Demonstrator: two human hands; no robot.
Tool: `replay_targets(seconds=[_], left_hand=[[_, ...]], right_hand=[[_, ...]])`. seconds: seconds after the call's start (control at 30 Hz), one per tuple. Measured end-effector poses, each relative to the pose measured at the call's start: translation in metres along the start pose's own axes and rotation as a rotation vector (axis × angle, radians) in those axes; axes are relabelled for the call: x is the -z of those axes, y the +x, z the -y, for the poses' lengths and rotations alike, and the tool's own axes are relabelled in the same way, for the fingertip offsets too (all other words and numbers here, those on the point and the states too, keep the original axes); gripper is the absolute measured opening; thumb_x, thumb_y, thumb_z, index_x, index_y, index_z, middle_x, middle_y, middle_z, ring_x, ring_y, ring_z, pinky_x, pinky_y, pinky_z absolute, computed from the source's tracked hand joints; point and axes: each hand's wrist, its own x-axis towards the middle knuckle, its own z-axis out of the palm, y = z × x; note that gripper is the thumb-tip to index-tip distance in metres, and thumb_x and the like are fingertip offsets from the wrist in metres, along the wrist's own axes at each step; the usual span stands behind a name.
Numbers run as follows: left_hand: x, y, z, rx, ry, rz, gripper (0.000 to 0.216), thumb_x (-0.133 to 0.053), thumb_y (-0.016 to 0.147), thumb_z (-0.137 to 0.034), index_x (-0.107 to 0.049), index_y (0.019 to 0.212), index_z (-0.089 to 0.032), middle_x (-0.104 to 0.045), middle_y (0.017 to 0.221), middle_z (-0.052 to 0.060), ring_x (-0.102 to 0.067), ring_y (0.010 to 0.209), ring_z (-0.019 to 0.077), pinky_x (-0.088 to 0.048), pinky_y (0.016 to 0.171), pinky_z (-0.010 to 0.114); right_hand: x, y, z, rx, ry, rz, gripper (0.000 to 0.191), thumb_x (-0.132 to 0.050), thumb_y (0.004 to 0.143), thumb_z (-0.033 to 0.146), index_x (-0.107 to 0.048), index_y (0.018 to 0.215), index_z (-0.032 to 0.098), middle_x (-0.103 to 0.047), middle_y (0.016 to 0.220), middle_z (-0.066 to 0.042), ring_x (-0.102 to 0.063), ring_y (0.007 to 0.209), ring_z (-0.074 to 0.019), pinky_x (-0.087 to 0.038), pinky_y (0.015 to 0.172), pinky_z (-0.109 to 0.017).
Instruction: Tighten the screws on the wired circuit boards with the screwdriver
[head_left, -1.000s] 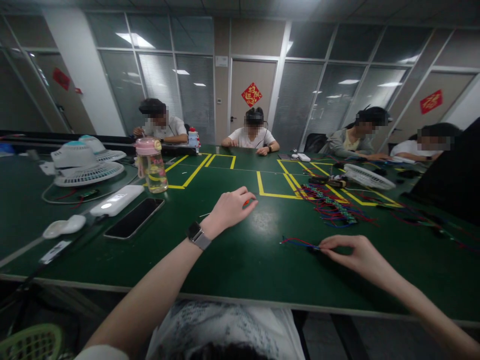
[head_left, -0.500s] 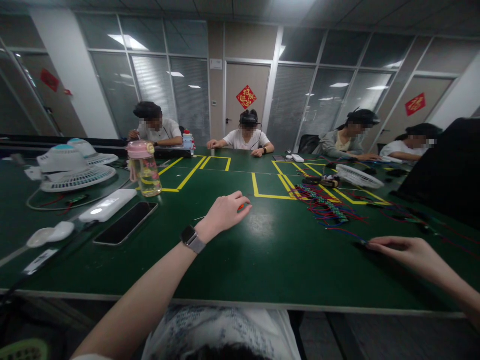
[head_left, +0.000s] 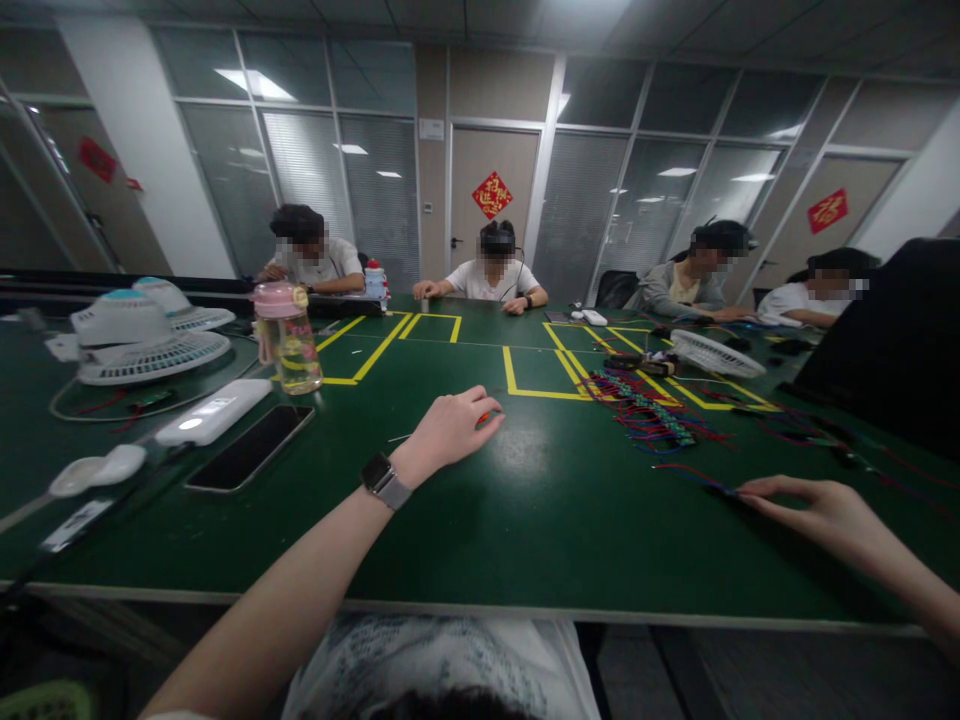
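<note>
My left hand (head_left: 448,425), a watch (head_left: 385,478) on its wrist, is closed over what looks like a screwdriver (head_left: 482,418). Its orange handle shows beside the fingers and a thin metal shaft sticks out on the far side; the palm hides the rest. At the right, the thumb and fingers of my right hand (head_left: 806,505) pinch a small dark circuit board (head_left: 721,490) just over the table. Red and blue wires trail from that board to the left. Beyond it lies a row of green circuit boards (head_left: 649,405) with many red and blue wires.
On the left of the green table (head_left: 525,540) are a phone (head_left: 251,450), a white device (head_left: 215,412), a pink-lidded bottle (head_left: 289,340) and fan parts (head_left: 150,335). A white fan grille (head_left: 716,353) and a black panel (head_left: 892,350) stand right. Several people sit across.
My right hand has shifted very slightly, and more of the small circuit board shows at its fingertips. My left hand stays in place.
</note>
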Motion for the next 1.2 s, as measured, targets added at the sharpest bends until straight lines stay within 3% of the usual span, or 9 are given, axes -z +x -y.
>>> replay_targets(seconds=[0.33,0.53,0.77,0.97,1.2], left_hand=[[0.0,0.0,0.0,-0.005,-0.009,0.005,0.031,-0.041,0.094,-0.036,-0.065,0.102,-0.019,-0.061,0.095,0.004,-0.061,0.075,0.013,-0.046,0.067,0.026],[0.0,0.0,0.0,-0.018,-0.01,-0.007,0.031,-0.041,0.094,-0.036,-0.065,0.101,-0.018,-0.061,0.095,0.004,-0.06,0.071,0.0116,-0.046,0.066,0.025],[-0.001,0.0,0.0,-0.026,0.014,-0.006,0.029,-0.042,0.094,-0.036,-0.066,0.1,-0.02,-0.061,0.093,0.004,-0.061,0.075,0.0135,-0.046,0.067,0.025],[-0.001,0.0,0.0,-0.028,0.013,0.001,0.03,-0.041,0.094,-0.036,-0.065,0.101,-0.02,-0.061,0.095,0.003,-0.062,0.076,0.0139,-0.046,0.067,0.025],[-0.002,0.0,0.0,-0.034,-0.002,0.005,0.03,-0.041,0.094,-0.037,-0.065,0.101,-0.02,-0.061,0.094,0.003,-0.06,0.072,0.0123,-0.045,0.064,0.024]], right_hand=[[-0.006,0.0,-0.011,0.087,0.0,-0.046,0.034,-0.063,0.066,0.052,-0.076,0.078,0.023,-0.075,0.089,-0.007,-0.07,0.085,-0.028,-0.054,0.078,-0.033],[-0.01,-0.005,-0.006,0.215,-0.025,-0.13,0.034,-0.061,0.068,0.051,-0.076,0.076,0.021,-0.073,0.085,-0.009,-0.07,0.079,-0.0257,-0.055,0.074,-0.032],[-0.015,-0.007,-0.012,0.194,-0.013,-0.159,0.034,-0.061,0.069,0.051,-0.075,0.079,0.021,-0.074,0.084,-0.008,-0.071,0.078,-0.0249,-0.055,0.07,-0.029],[-0.017,-0.007,-0.011,0.276,-0.061,-0.188,0.034,-0.058,0.072,0.048,-0.075,0.079,0.02,-0.074,0.081,-0.009,-0.071,0.072,-0.0234,-0.056,0.064,-0.027],[-0.031,-0.009,-0.01,0.435,-0.269,-0.39,0.043,-0.043,0.084,0.048,-0.073,0.075,0.019,-0.069,0.082,-0.012,-0.067,0.072,-0.0225,-0.056,0.064,-0.03]])
